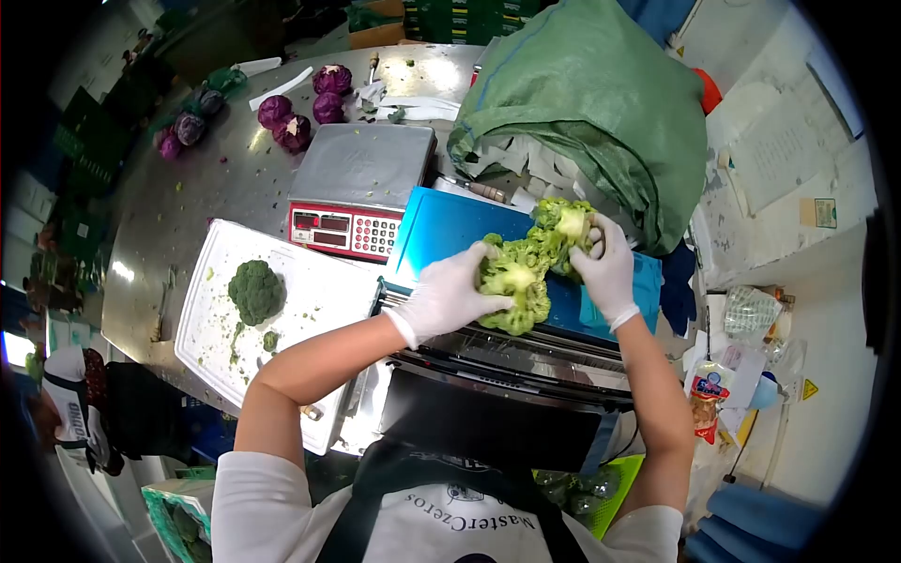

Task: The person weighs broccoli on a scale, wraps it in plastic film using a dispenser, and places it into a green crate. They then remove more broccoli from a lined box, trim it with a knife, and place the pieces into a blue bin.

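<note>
Above a blue board (441, 230), the gloved left hand (450, 293) clasped one broccoli (514, 281). The right hand (608, 270) clasped a second broccoli (560, 225), touching the first.

The left hand (450, 296) is covering the near side of the broccoli (514, 281), and the right hand (608, 267) is closing round its end at two o'clock, so whether that is one head or two is staying unclear. The digits on the scale (361, 192) at eleven o'clock are showing too small to read. The green sack (582, 103) at one o'clock is burying most of the white scraps (526, 164). At eight o'clock the dark lens rim is cutting off a bystander (80, 413).
</note>
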`<control>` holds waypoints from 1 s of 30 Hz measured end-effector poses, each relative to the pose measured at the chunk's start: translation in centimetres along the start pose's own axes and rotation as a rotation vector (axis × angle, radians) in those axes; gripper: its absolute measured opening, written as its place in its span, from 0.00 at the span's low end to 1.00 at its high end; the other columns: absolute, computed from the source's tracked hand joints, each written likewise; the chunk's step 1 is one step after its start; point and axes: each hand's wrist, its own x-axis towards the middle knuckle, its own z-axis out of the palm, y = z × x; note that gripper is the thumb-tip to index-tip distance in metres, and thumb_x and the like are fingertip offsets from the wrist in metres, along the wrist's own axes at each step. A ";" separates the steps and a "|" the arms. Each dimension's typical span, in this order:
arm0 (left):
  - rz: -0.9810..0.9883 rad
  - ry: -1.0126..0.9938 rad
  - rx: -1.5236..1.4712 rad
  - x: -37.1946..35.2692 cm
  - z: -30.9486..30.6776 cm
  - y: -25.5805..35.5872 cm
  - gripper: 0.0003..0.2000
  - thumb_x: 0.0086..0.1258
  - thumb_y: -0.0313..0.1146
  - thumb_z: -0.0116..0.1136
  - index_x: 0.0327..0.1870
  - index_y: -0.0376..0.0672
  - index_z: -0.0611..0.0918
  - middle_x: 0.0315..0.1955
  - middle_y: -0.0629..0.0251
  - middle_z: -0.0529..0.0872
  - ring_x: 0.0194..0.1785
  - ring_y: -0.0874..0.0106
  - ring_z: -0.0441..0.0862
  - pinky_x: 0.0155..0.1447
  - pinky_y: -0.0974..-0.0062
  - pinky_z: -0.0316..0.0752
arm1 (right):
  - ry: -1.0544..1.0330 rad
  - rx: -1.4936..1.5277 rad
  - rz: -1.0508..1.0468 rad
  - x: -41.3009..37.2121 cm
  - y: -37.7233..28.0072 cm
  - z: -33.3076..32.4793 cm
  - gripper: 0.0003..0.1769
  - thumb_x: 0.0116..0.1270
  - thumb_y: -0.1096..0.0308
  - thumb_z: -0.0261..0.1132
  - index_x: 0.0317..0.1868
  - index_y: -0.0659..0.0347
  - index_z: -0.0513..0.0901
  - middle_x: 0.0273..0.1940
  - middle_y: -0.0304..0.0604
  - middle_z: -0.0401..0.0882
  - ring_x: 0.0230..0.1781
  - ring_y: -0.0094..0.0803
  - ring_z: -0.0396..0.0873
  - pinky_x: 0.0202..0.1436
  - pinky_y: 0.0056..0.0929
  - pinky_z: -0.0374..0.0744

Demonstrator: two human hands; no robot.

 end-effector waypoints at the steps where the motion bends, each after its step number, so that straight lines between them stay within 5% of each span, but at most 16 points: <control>1: -0.020 -0.005 0.026 0.5 0.4 0.6 0.34 0.55 0.53 0.75 0.56 0.43 0.73 0.30 0.59 0.84 0.35 0.60 0.85 0.39 0.66 0.80 | 0.023 -0.003 -0.024 -0.8 -0.8 0.0 0.30 0.51 0.71 0.74 0.56 0.62 0.77 0.37 0.37 0.71 0.27 0.23 0.68 0.34 0.23 0.73; 5: 0.120 0.104 0.168 2.1 2.1 2.8 0.25 0.57 0.56 0.70 0.38 0.42 0.80 0.23 0.59 0.84 0.30 0.58 0.85 0.35 0.64 0.79 | 0.020 0.097 0.080 -3.5 -1.0 0.9 0.28 0.52 0.76 0.74 0.54 0.63 0.74 0.34 0.32 0.65 0.28 0.19 0.63 0.32 0.18 0.69; 8: 0.098 0.128 0.138 2.2 2.7 4.8 0.23 0.57 0.57 0.69 0.33 0.43 0.83 0.23 0.58 0.85 0.31 0.57 0.86 0.36 0.64 0.80 | 0.058 -0.072 -0.070 -2.4 0.0 0.1 0.28 0.52 0.73 0.75 0.53 0.62 0.75 0.39 0.38 0.68 0.31 0.26 0.67 0.36 0.23 0.72; 9: 0.067 0.138 0.098 2.3 3.0 5.1 0.23 0.57 0.57 0.69 0.36 0.43 0.84 0.24 0.58 0.85 0.31 0.57 0.86 0.37 0.63 0.80 | 0.065 -0.114 -0.103 -2.0 1.1 0.0 0.29 0.50 0.68 0.77 0.53 0.59 0.76 0.42 0.43 0.72 0.41 0.37 0.72 0.45 0.32 0.74; 11: -0.002 0.160 0.018 2.0 3.6 5.6 0.23 0.58 0.56 0.69 0.40 0.44 0.85 0.24 0.57 0.86 0.31 0.57 0.86 0.37 0.62 0.80 | 0.111 -0.240 -0.271 -1.5 1.3 -0.6 0.29 0.50 0.67 0.76 0.53 0.59 0.77 0.46 0.46 0.71 0.48 0.43 0.70 0.54 0.36 0.71; 14: -0.031 0.145 -0.072 -0.1 5.3 6.0 0.23 0.60 0.53 0.69 0.43 0.40 0.84 0.25 0.56 0.86 0.31 0.56 0.86 0.38 0.61 0.80 | -0.006 -0.174 -0.249 -1.9 1.5 -1.0 0.29 0.51 0.66 0.75 0.54 0.60 0.77 0.51 0.48 0.69 0.54 0.45 0.68 0.61 0.37 0.69; 16: -0.031 0.060 -0.153 -1.4 4.8 6.6 0.21 0.62 0.48 0.68 0.44 0.37 0.83 0.23 0.57 0.84 0.30 0.57 0.85 0.37 0.62 0.79 | -0.006 -0.068 -0.207 -1.8 2.1 -0.7 0.29 0.51 0.65 0.75 0.55 0.60 0.76 0.52 0.48 0.69 0.55 0.45 0.68 0.62 0.37 0.68; 19: 0.162 0.186 -0.022 -1.6 4.9 5.5 0.18 0.62 0.44 0.69 0.42 0.37 0.83 0.23 0.59 0.82 0.30 0.59 0.84 0.35 0.63 0.78 | 0.027 0.067 -0.116 -2.4 2.3 0.0 0.29 0.52 0.65 0.75 0.55 0.61 0.76 0.54 0.48 0.69 0.58 0.45 0.68 0.66 0.37 0.67; 27: -0.043 0.219 -0.018 -1.3 2.8 4.6 0.17 0.58 0.46 0.73 0.32 0.41 0.81 0.20 0.62 0.80 0.23 0.65 0.79 0.27 0.69 0.72 | 0.081 0.071 -0.174 -1.9 1.4 2.5 0.27 0.52 0.67 0.75 0.53 0.60 0.76 0.56 0.47 0.68 0.59 0.44 0.66 0.65 0.38 0.67; 30: 0.053 0.266 0.098 -1.0 2.0 4.7 0.22 0.51 0.46 0.77 0.41 0.44 0.82 0.42 0.59 0.81 0.43 0.62 0.80 0.47 0.62 0.72 | 0.012 -0.039 -0.262 -1.4 1.6 1.4 0.28 0.50 0.68 0.75 0.53 0.59 0.77 0.57 0.45 0.70 0.59 0.45 0.67 0.66 0.39 0.66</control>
